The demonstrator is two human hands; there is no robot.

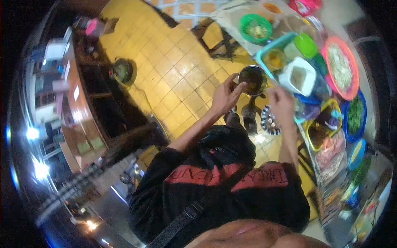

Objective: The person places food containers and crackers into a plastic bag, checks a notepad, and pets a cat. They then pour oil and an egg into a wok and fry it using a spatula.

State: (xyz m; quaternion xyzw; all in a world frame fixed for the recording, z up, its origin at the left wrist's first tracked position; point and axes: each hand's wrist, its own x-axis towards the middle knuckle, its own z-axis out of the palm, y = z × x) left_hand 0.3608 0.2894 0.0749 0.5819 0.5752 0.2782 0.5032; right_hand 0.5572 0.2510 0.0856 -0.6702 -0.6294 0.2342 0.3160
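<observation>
My left hand (226, 96) grips the left rim of a round metal bowl (253, 79), which has something dark inside. To the right of the bowl is my right hand (282, 102), a little blurred, with its fingers drawn together; whatever they hold, if anything, is too small to make out. Just below the bowl and beside my right hand shows a striped dish (271, 123) with small items on it. Close on the right stands a white square container (301, 77) on a crowded table.
A green bowl (255, 28), a pink basket (340, 68), a blue basket of greens (355, 113) and a yellow basket (324, 128) crowd the right side. A wooden shelf unit (74, 91) stands left. A round pot (123, 72) rests on the yellow tiled floor (165, 62).
</observation>
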